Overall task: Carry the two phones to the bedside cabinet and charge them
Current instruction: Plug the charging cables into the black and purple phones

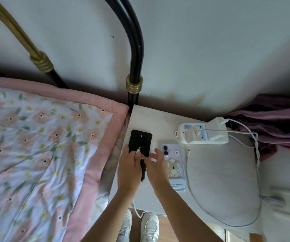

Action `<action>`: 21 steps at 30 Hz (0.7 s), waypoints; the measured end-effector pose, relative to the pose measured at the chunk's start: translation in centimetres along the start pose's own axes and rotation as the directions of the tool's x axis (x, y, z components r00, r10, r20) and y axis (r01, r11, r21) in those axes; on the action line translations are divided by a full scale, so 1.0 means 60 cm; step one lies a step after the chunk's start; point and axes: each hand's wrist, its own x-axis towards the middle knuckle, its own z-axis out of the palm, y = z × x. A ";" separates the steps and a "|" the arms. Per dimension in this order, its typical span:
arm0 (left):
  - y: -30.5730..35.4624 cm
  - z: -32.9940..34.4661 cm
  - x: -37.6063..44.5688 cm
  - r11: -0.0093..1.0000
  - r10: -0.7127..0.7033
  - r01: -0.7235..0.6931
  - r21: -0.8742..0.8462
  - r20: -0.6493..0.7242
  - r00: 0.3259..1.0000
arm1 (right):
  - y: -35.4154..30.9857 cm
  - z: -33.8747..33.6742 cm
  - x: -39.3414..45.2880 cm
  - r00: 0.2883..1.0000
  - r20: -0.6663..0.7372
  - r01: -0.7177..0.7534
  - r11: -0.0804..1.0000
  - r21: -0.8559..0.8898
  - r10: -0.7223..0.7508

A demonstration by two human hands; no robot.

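Two phones (140, 145) (174, 165) – one cable (138, 151), left hand (129, 169)

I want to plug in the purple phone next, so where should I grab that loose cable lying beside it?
Pinch the loose cable just behind its small plug, coming from above with the right hand. The plug lies flat on the cabinet, right of the purple phone, pointing away from you.

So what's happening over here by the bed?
A person is setting up two phones to charge on the bedside cabinet. The black phone and the lilac phone both lie face down there. The left hand holds a white cable's plug over the black phone, with the right hand beside it. A second cable end lies loose near the power strip.
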 end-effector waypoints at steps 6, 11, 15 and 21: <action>0.021 -0.020 -0.004 0.946 -0.203 0.209 -0.249 0.049 0.978 | -0.001 -0.006 0.010 0.998 0.016 -0.061 0.992 0.111 0.059; 0.034 -0.028 -0.012 0.821 -0.308 0.336 -0.462 0.137 0.942 | 0.010 0.006 0.008 0.992 0.082 -0.105 0.982 0.159 0.093; 0.039 -0.035 -0.007 0.730 -0.348 0.394 -0.558 0.192 0.918 | 0.005 -0.012 0.013 0.991 0.101 -0.104 0.972 0.210 0.084; 0.054 -0.048 -0.031 0.876 -0.181 0.206 -0.436 0.099 0.979 | -0.064 -0.068 0.043 0.978 0.096 -0.207 0.874 0.441 0.183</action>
